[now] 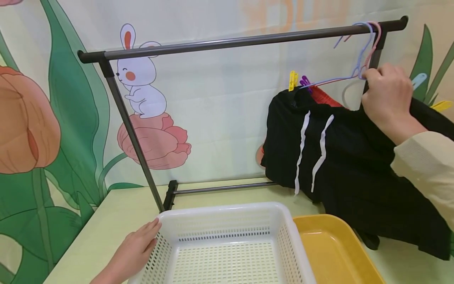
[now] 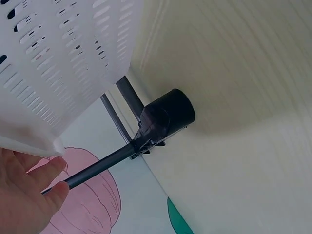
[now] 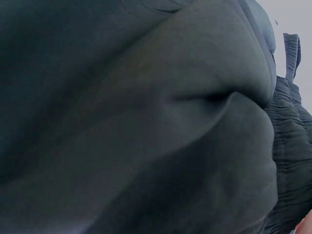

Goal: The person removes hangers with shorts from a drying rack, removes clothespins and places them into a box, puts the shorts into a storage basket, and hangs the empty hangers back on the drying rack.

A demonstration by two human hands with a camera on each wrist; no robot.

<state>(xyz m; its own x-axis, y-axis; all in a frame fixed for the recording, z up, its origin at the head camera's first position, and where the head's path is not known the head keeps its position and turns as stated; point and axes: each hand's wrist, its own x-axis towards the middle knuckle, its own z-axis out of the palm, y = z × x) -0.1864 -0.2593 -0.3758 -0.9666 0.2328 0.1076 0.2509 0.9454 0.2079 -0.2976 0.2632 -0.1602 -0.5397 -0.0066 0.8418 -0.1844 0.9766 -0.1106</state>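
My left hand (image 1: 136, 248) lies with extended fingers on the left rim of a white plastic basket (image 1: 227, 208). In the left wrist view its fingertips meet the basket's edge. Up at the right end of the rack, my right hand (image 1: 388, 98), fingers curled, grips a blue hanger (image 1: 337, 79) just below its hook. Black pants (image 1: 347, 157) with two white drawstrings hang from it, their dark cloth filling most of the right wrist view. A pink hanger (image 1: 379, 37) hooks over the bar close behind, with red cloth (image 1: 324, 96) showing below.
A dark metal clothes rack (image 1: 227, 41) stands behind the basket. Yellow (image 1: 293, 81) and purple (image 1: 306, 82) clothespins sit at the waistband's left; light blue (image 1: 419, 81) and yellow (image 1: 442, 105) ones show at its right. A yellow tray (image 1: 330, 244) lies beside the basket.
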